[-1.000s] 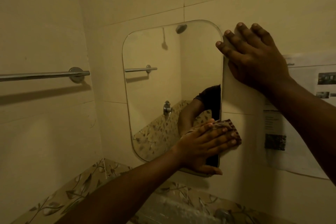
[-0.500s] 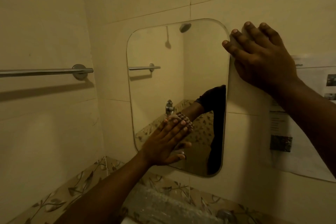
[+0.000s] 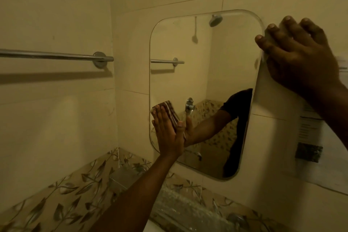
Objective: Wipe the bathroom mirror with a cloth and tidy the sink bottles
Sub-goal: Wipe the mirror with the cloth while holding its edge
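Note:
A rounded rectangular mirror (image 3: 207, 66) hangs on the tiled wall. My left hand (image 3: 167, 133) lies flat against its lower left edge, pressing a folded striped cloth (image 3: 170, 112) onto the glass; the cloth shows past my fingertips. My right hand (image 3: 293, 60) grips the mirror's upper right edge, fingers spread over the rim. The mirror reflects my arm, a dark sleeve, a wall tap and a shower head. No bottles are in view.
A chrome towel bar (image 3: 56, 56) runs along the left wall. A leaf-patterned tile ledge (image 3: 71, 192) sits below the mirror, above a basin (image 3: 188, 211) with a tap knob (image 3: 235, 219). A printed paper notice (image 3: 310, 137) is stuck on the wall at right.
My left hand has slid the cloth from the mirror's lower right corner across to its lower left edge. My right hand has stayed on the upper right rim.

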The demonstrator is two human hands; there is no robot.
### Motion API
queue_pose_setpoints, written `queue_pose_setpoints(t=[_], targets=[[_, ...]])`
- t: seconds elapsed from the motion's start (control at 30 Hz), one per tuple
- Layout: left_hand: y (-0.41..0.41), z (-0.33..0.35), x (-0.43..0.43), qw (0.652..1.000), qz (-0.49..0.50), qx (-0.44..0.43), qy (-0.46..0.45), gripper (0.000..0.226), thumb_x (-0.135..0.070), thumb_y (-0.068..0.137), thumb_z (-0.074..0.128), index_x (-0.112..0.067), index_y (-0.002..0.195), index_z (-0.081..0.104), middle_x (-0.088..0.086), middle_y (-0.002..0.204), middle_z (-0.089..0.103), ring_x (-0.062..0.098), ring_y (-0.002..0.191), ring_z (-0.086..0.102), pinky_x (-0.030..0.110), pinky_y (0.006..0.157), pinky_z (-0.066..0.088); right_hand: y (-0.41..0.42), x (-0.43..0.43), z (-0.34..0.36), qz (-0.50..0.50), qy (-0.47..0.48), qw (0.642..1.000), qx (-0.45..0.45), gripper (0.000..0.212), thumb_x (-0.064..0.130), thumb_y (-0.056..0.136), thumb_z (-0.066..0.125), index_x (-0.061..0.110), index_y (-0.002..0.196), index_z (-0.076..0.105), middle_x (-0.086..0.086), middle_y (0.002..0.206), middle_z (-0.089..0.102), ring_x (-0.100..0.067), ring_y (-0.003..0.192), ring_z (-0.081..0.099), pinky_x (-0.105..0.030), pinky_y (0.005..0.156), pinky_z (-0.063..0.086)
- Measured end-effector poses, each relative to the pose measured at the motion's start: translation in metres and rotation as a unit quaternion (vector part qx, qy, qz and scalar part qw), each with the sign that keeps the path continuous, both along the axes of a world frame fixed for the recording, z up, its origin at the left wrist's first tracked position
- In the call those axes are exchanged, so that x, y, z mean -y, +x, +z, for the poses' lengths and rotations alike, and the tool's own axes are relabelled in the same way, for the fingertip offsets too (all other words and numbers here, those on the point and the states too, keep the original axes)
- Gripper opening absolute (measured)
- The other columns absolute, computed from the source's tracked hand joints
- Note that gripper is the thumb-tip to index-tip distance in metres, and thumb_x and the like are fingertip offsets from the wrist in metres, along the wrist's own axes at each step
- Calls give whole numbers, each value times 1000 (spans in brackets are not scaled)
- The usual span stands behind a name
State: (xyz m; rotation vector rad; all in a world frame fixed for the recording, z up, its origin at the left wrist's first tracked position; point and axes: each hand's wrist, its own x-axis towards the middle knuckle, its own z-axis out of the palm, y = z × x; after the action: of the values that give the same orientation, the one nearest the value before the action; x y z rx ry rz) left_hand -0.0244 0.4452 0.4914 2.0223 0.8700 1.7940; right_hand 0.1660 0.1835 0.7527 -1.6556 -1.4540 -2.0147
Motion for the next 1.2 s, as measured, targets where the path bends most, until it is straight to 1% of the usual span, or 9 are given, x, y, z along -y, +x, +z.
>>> queue_pose_setpoints(t=[0.1,0.2,0.27,0.37,0.47,0.67,0.8,0.97,1.2], targets=[[2,8,-1,995,11,52,-89,91,-74,102,7,-15,171,0,3,180,-5,20,167,-9,46,136,-3,-1,0,-2,-5,-4,1000,-5,48,29,117,33,14,161,41,-26,160,45,-50,152,35,-59,125,22],[3,16,-2,980,21,94,-173,86,-64,103,17,-15,171,0,4,181,-3,20,168,-7,48,136,-2,-1,0,-1,-11,-9,1000,-8,48,30,117,32,14,162,40,-26,161,44,-50,152,34,-59,125,21],[4,22,-1,968,14,120,-221,88,-64,101,19,-16,171,-2,3,181,-4,20,167,-8,48,136,-3,0,-1,-1,-15,-9,1000,-8,48,30,117,31,15,162,39,-26,161,43,-49,153,34,-59,125,21],[6,32,0,943,4,161,-291,88,-67,104,21,-16,171,-4,3,181,-7,22,167,-10,46,134,-7,1,-1,-1,-18,-10,1000,-6,49,31,117,31,15,162,38,-26,162,43,-50,153,33,-59,125,21],[8,41,3,912,8,195,-360,81,-61,111,24,-15,171,-5,4,181,-8,26,167,-10,49,133,-6,-1,0,0,-21,-15,1000,-7,49,30,117,30,14,162,37,-27,161,43,-50,152,33,-59,125,21],[12,50,21,867,-29,213,-449,91,-72,106,23,-18,170,-11,2,179,-17,27,166,-18,51,134,-7,0,1,0,-15,-11,1000,-5,48,30,117,31,13,162,39,-28,160,45,-51,152,34,-60,125,22],[27,51,51,870,-51,200,-447,92,-73,105,24,-19,170,-15,2,179,-21,26,165,-22,52,134,-9,0,1,1,-23,-7,1000,-6,48,30,117,31,14,162,38,-28,159,45,-51,151,35,-60,124,23],[42,42,84,901,-57,164,-398,93,-66,107,35,-18,169,-16,3,179,-20,26,165,-22,50,132,-10,-3,2,3,-31,-6,999,-8,48,30,117,29,14,161,41,-26,160,46,-49,152,36,-59,125,22],[61,26,135,942,-73,99,-314,99,-58,107,45,-16,166,-23,3,176,-29,23,163,-28,48,132,-11,-1,1,3,-30,-1,1000,-8,48,27,116,30,14,160,41,-25,160,45,-49,152,35,-59,126,22]])
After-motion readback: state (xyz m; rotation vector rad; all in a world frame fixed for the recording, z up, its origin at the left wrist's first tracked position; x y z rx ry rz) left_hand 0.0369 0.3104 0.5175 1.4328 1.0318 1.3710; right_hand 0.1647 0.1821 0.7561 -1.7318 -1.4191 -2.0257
